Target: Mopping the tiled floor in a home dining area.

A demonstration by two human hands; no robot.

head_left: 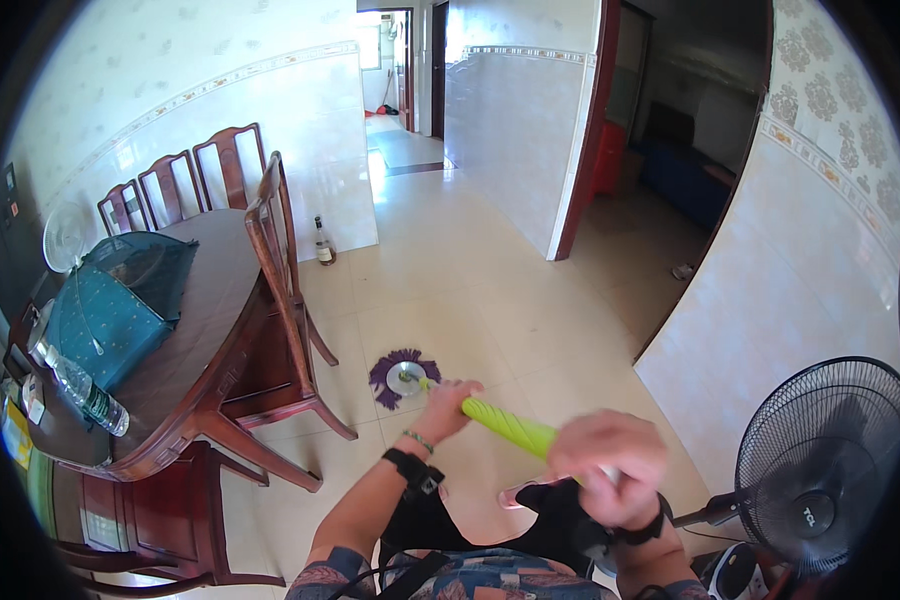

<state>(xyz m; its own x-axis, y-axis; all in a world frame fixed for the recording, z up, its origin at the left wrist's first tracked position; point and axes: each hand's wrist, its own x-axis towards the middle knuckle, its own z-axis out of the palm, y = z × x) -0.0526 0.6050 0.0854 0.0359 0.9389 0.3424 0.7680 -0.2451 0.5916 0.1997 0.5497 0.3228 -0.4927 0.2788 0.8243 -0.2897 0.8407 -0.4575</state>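
The right hand (610,462) is blurred; the left hand (448,412) hides part of the green mop handle (510,428); a wooden chair (155,510) is cropped below.

At frame left, a dark wooden worktop (220,265) carries a teal cover (120,315) and a clear plastic bottle (88,392), wooden chairs (272,408) beside it; upper left of centre, a white-labelled bottle (324,248) stands near the wall (310,120); lower right, a black fan (820,460)
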